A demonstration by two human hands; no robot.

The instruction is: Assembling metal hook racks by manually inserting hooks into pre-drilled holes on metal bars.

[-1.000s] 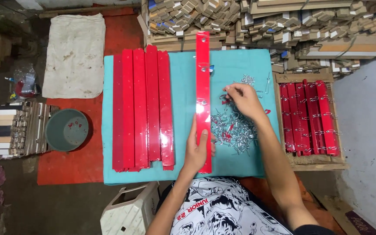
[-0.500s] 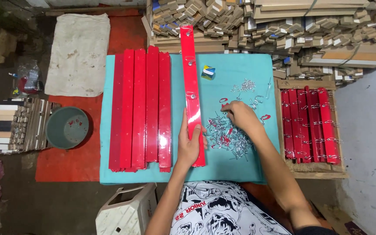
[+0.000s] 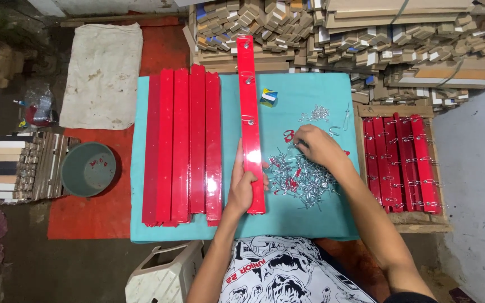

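Mat (image 3: 321, 221): teal, spread under everything handled.
Strip (image 3: 250, 123): red, long axis running away from body, near end at left hand.
Screws (image 3: 301, 180): loose pile just right of strip, nearer right hand.
Left hand (image 3: 243, 188): wrapped around strip's near end.
Right hand (image 3: 316, 147): fingers pinched at pile's far edge; contents unclear.

From my seat, a small box (image 3: 268, 96) in blue, yellow and white lies on the teal cloth at twelve o'clock. A clear plastic bag (image 3: 37, 109) sits at ten o'clock.
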